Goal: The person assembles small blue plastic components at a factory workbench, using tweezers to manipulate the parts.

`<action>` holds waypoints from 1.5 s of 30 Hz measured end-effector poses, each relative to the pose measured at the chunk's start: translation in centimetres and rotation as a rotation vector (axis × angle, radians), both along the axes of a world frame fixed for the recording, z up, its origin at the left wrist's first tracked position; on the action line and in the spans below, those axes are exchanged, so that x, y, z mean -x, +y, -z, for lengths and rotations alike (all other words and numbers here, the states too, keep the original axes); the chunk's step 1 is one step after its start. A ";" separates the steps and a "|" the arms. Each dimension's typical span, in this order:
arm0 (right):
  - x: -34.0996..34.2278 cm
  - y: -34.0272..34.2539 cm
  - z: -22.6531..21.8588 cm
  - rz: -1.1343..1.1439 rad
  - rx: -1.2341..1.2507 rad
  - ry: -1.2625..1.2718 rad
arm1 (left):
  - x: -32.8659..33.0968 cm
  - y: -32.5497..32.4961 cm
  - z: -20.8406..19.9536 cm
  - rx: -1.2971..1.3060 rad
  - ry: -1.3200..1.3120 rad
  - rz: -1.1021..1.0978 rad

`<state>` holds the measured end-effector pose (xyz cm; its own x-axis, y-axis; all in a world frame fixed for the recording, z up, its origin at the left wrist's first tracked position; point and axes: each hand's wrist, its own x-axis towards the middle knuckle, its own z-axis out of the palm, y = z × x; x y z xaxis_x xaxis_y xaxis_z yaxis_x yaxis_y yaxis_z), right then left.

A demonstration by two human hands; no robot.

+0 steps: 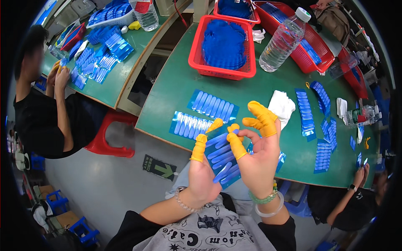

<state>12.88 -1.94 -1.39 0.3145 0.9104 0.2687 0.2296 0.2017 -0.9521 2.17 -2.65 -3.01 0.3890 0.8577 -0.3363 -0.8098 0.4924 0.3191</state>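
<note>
Both my hands are raised in front of my chest, with yellow rubber finger cots on the fingertips. My left hand (pixel 202 167) and my right hand (pixel 257 152) hold between them a blue sheet (pixel 223 157) carrying a row of several long blue strips. The left thumb and forefinger pinch its upper left edge; the right thumb presses on its right side. On the green table (pixel 176 88) just beyond lie two more blue strip sheets (pixel 212 105), (pixel 190 124).
A red basket (pixel 197 56) of blue pieces, a clear water bottle (pixel 284 39), a white cloth (pixel 282 106) and further strip sheets (pixel 305 112) stand on the table. A person in black (pixel 46 117) works at the left table; another person's hand (pixel 359 175) is at the lower right.
</note>
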 end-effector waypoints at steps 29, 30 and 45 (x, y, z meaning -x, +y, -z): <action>-2.1 -0.1 0.3 -0.102 0.064 0.803 | 0.0 1.1 -0.1 0.065 0.009 0.078; -2.5 -0.2 0.2 -0.005 -0.054 0.703 | 0.0 1.2 -0.1 0.061 -0.001 0.101; -4.3 0.7 -0.7 0.069 0.096 -0.598 | -2.2 1.6 -1.2 -0.016 -0.068 0.122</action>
<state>17.15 -1.21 -0.67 0.1935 0.9223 0.3345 0.7400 0.0867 -0.6670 4.42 -1.02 -1.86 0.5125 0.8074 -0.2924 -0.7642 0.5841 0.2735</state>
